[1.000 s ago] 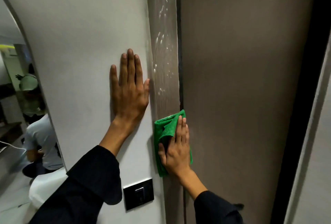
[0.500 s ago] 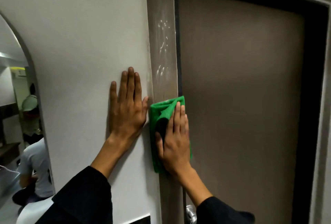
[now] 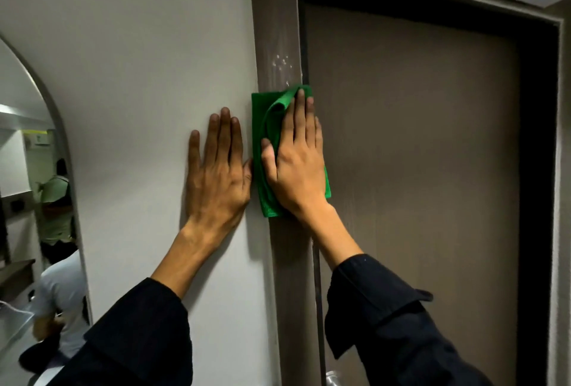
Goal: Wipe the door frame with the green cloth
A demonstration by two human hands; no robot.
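Note:
A brown door frame post [image 3: 275, 21] runs top to bottom in the middle of the view, with white droplets just above the cloth. My right hand [image 3: 296, 166] lies flat on the folded green cloth [image 3: 262, 126] and presses it against the post. My left hand [image 3: 219, 169] rests flat and spread on the white wall [image 3: 139, 61] directly left of the cloth, holding nothing. Both arms wear dark sleeves.
The closed brown door [image 3: 417, 169] fills the right side, its dark frame top and right post [image 3: 537, 169] visible. A metal door knob [image 3: 332, 379] shows at the bottom edge. An arched opening [image 3: 37, 200] at left shows two people in another room.
My right hand has slid the green cloth upward along the post, over most of the droplets. The view has tilted up, so the wall switch is out of sight. My left hand stays on the wall.

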